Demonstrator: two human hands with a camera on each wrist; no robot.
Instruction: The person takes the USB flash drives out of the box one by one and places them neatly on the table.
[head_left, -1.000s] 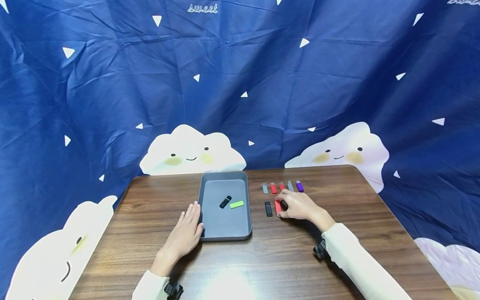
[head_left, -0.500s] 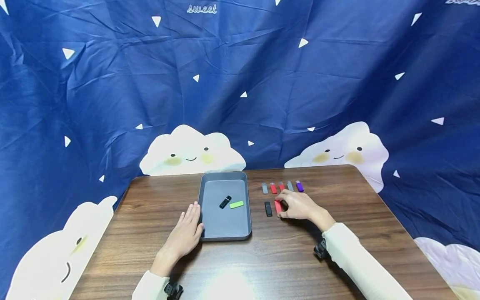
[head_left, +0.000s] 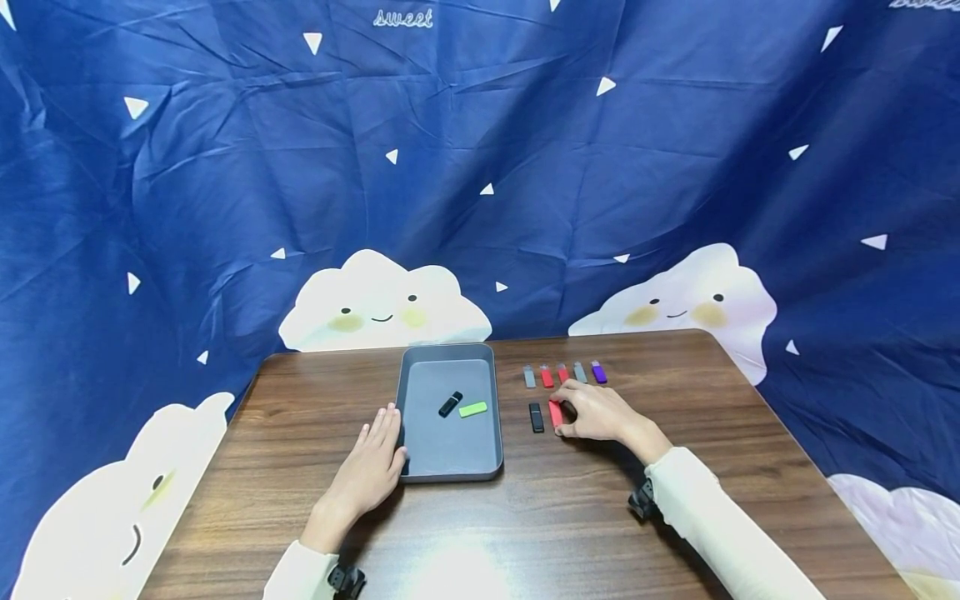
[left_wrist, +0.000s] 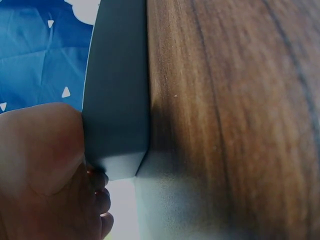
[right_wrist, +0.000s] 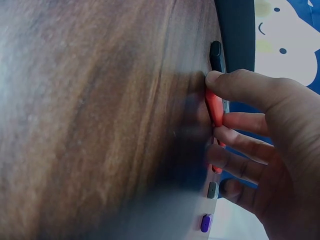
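My left hand [head_left: 367,462] lies with straight fingers along the left wall of a grey tray [head_left: 450,458], its thumb near the front left corner. In the left wrist view, the hand [left_wrist: 45,155] touches the wall of the tray [left_wrist: 117,85]. Inside the tray are a black USB stick [head_left: 451,404] and a lime-green one [head_left: 473,409]. Right of the tray, my right hand [head_left: 600,411] pinches a red USB stick [head_left: 556,415] on the table, thumb at the near end and index finger at the far end. The right wrist view shows this red stick [right_wrist: 215,107] between thumb and fingers.
Another black USB stick [head_left: 536,417] lies just left of the pinched one. Behind is a row with a grey stick [head_left: 530,377], red ones [head_left: 547,377], another grey [head_left: 581,372] and a purple one [head_left: 599,372]. A blue curtain [head_left: 480,167] hangs behind the wooden table [head_left: 315,392].
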